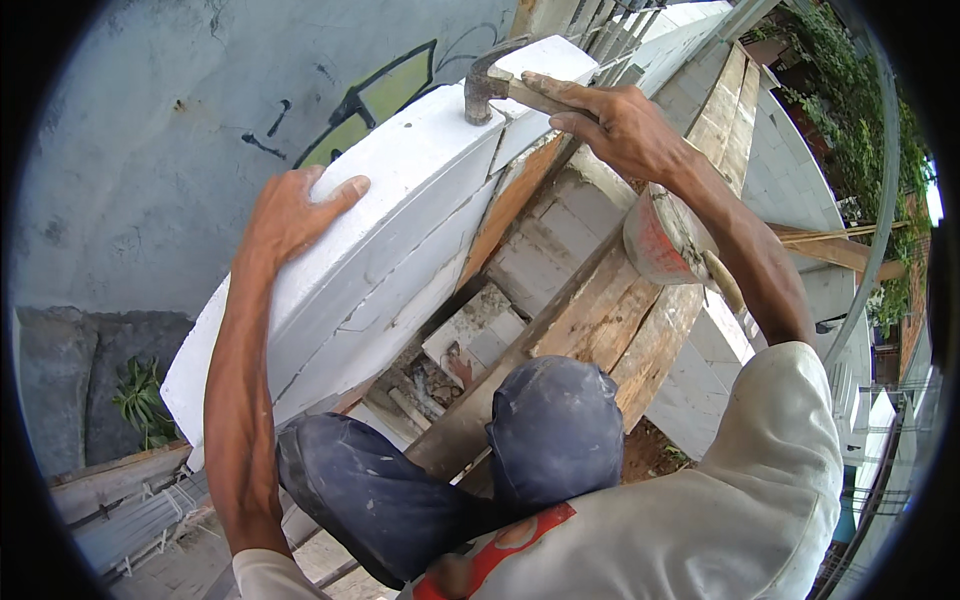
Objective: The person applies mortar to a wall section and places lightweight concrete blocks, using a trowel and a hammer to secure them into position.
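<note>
My left hand [292,215] grips the top of a long white block [390,150], thumb on the upper face, fingers bent over the far edge and partly hidden. My right hand [625,125] is closed around the wooden handle of a claw hammer [485,88], thumb and forefinger stretched along it. The hammer's striking face meets or nearly meets the block's top, close to the joint with another white block [550,65]. Beneath runs a wall of similar blocks [400,275] with thin joints.
Under my right forearm, a red mortar-smeared bucket [660,240] stands on wooden planks [610,310], a trowel handle [722,280] at its rim. A grey painted wall [200,150] rises behind the blocks. Thin metal rods [610,40] stand at the wall's far end. Rubble [425,385] lies below.
</note>
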The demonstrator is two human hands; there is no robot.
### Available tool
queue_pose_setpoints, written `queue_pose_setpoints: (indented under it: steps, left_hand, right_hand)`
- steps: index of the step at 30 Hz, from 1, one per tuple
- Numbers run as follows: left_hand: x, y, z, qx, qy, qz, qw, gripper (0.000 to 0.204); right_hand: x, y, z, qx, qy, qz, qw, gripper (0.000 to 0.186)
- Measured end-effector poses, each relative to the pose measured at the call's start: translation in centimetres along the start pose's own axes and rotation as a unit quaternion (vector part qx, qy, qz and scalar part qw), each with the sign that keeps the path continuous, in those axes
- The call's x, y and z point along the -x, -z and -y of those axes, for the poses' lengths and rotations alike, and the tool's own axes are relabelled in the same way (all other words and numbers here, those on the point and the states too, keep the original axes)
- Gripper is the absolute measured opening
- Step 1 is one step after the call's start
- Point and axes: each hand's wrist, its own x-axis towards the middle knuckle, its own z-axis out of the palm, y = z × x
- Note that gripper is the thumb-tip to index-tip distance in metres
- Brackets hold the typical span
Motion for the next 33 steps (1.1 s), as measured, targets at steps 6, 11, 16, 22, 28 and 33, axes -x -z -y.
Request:
queue_pose_setpoints:
  steps: [6, 11, 16, 22, 28, 33]
  left_hand:
    - [0.0, -0.4, 0.7, 0.004, -0.013, 0.001, 1.000, 0.094]
    - [0.5, -0.5, 1.6, -0.021, -0.003, 0.001, 1.000, 0.099]
    - [0.3, 0.1, 0.7, -0.006, 0.002, 0.028, 1.000, 0.101]
    - [0.1, 0.4, 0.2, -0.002, 0.001, 0.031, 1.000, 0.100]
    - [0.0, 0.2, 0.7, -0.016, -0.019, 0.007, 1.000, 0.097]
    - [0.8, -0.5, 1.4, -0.003, -0.005, 0.012, 1.000, 0.099]
  right_hand:
    - [0.9, -1.4, 0.2, -0.050, 0.045, -0.120, 0.991, 0.047]
    - [1.4, -0.9, 3.1, -0.138, -0.119, -0.033, 0.983, 0.048]
    - [0.9, -0.9, 0.5, -0.008, 0.017, -0.011, 1.000, 0.051]
    - [0.9, -1.7, 0.7, 0.029, 0.039, -0.044, 0.998, 0.049]
    - [2.0, -2.1, 1.1, -0.114, -0.044, -0.127, 0.984, 0.045]
    - [1.7, -1.2, 1.3, -0.067, -0.014, -0.031, 0.997, 0.050]
